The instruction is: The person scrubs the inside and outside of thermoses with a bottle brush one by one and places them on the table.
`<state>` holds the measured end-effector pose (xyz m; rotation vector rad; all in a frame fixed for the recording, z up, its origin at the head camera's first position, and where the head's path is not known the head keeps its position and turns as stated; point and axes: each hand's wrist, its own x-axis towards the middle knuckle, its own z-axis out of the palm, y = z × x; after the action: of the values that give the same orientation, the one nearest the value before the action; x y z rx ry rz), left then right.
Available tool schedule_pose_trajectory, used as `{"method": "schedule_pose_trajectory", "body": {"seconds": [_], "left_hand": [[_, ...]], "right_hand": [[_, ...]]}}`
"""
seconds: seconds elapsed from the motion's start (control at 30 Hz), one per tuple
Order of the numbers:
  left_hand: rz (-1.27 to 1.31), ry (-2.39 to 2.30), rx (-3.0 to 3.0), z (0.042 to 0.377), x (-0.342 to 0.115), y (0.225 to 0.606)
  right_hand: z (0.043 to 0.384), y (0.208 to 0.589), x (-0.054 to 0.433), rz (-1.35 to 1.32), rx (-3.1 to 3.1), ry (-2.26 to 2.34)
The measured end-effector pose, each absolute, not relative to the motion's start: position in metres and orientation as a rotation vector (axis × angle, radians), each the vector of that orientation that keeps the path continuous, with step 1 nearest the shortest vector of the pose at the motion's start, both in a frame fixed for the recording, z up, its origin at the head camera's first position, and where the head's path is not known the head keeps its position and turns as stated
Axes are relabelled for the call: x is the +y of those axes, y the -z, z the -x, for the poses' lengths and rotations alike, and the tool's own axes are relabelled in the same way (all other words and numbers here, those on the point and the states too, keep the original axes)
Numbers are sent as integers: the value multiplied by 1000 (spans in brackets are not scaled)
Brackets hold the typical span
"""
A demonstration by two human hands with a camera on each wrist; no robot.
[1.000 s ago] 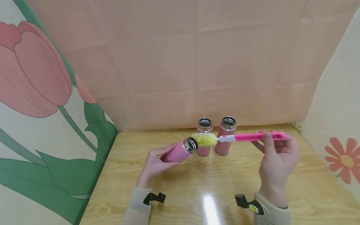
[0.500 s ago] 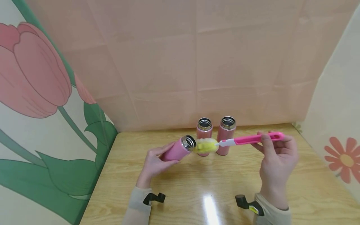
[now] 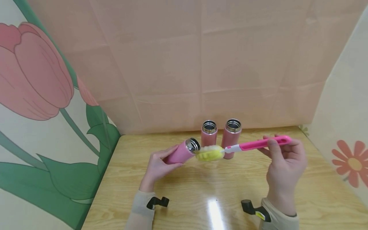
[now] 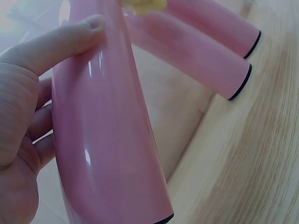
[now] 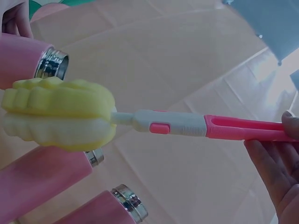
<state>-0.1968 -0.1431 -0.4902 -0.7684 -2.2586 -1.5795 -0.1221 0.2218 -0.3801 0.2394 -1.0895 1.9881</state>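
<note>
My left hand (image 3: 159, 164) grips a pink metal bottle (image 3: 180, 154), tilted with its open steel mouth up and to the right. In the left wrist view the thumb lies along the side of this bottle (image 4: 105, 126). My right hand (image 3: 284, 163) pinches the pink handle of a bottle brush (image 3: 256, 144) near its end. The brush's yellow and white sponge head (image 3: 211, 154) is outside the bottle, its tip right at the mouth's lower rim. The right wrist view shows the whole sponge head (image 5: 58, 114) and the white neck with a pink button (image 5: 160, 129).
Two more pink bottles stand upright and uncapped at the back of the wooden table (image 3: 184, 198): one on the left (image 3: 209, 135), one on the right (image 3: 231, 135). A pinkish cloth backdrop (image 3: 172, 64) rises behind them. Flower-printed panels flank both sides.
The brush head has moved down, from level with the bottle's mouth to its lower rim, and the brush slants more. The held bottle has shifted slightly up and left.
</note>
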Motion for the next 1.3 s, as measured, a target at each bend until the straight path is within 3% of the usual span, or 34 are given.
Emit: {"method": "schedule_pose_trajectory", "body": {"seconds": [1.3], "left_hand": [[885,1286,-2288,201,-145,493]], "right_hand": [[114,375,217,-304,-953,-2063]]}}
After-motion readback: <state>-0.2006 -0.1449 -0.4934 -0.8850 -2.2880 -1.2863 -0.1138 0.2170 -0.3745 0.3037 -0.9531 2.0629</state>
